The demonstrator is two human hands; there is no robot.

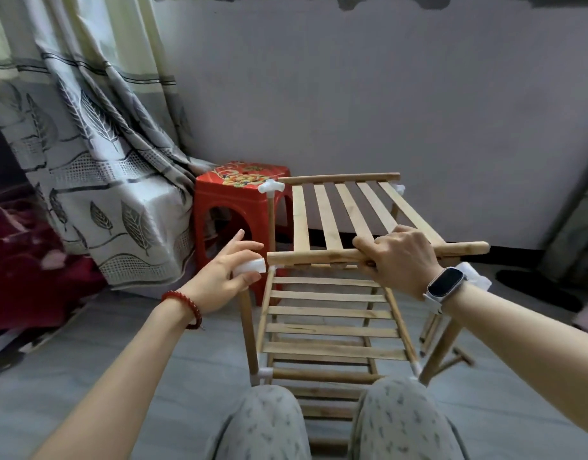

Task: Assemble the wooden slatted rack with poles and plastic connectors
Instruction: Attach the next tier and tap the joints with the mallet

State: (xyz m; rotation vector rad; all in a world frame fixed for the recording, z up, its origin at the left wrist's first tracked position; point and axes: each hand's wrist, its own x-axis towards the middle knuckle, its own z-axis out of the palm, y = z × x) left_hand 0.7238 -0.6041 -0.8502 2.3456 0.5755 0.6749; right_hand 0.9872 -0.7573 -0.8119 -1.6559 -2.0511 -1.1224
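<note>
Right grip (397,257) on rail (458,249) (upper shelf)

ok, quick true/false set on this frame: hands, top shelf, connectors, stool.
1. The right hand grips the near rail of the top slatted shelf. True.
2. The left hand is empty. False: it holds a white plastic connector at the rail's left end.
3. The rail's left end is already seated in that connector. False: the end is bare, just beside the connector.
4. A red plastic stool stands behind the rack, by the curtain. True.
5. The far left post has a white connector on top. True.
</note>
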